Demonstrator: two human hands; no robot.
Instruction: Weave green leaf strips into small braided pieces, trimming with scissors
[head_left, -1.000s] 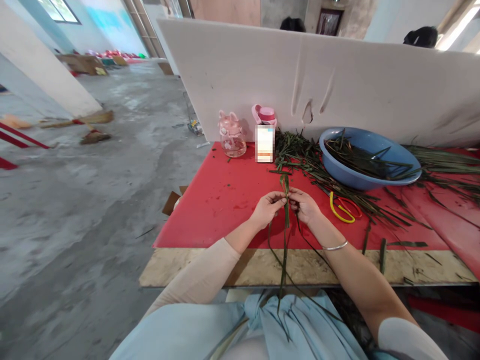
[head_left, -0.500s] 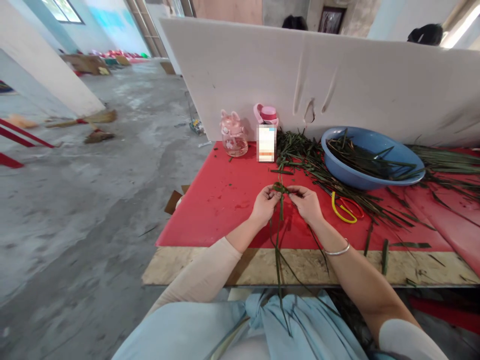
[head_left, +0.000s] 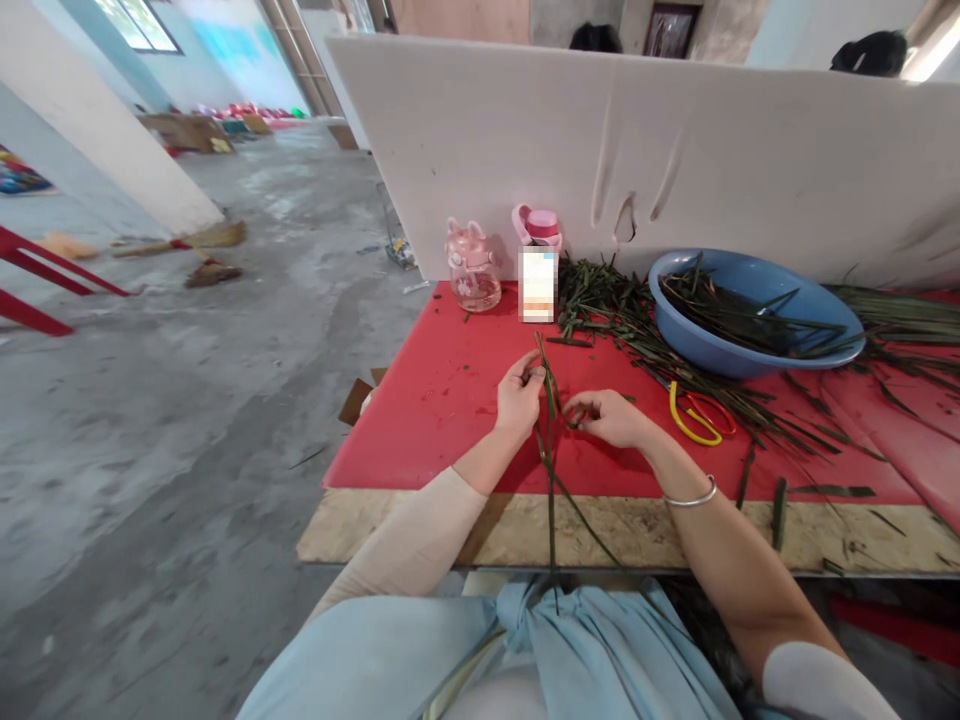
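Between thumb and fingers, my left hand [head_left: 519, 395] pinches a small bundle of long green leaf strips [head_left: 550, 480], whose tips stick up above the fingers. The lower ends hang over the table edge toward my lap. To the right and slightly lower, my right hand [head_left: 611, 417] is closed, its fingertips on one strip that curves away from the bundle. Scissors [head_left: 696, 418] with yellow and red handles lie right of that hand, their blades partly under leaves.
A blue basin [head_left: 750, 350] holds leaf strips. Cut leaves [head_left: 600, 290] are heaped beside it on the red-covered table [head_left: 420, 420]. A phone-like screen [head_left: 538, 285], a pink-lidded bottle [head_left: 541, 225] and a clear pink bottle [head_left: 474, 270] stand before a white panel [head_left: 510, 130].
My hands have moved apart. The left has shifted slightly left and keeps the strips; the right has dropped lower, drawing one strip away. The looped part held between both hands has opened out.
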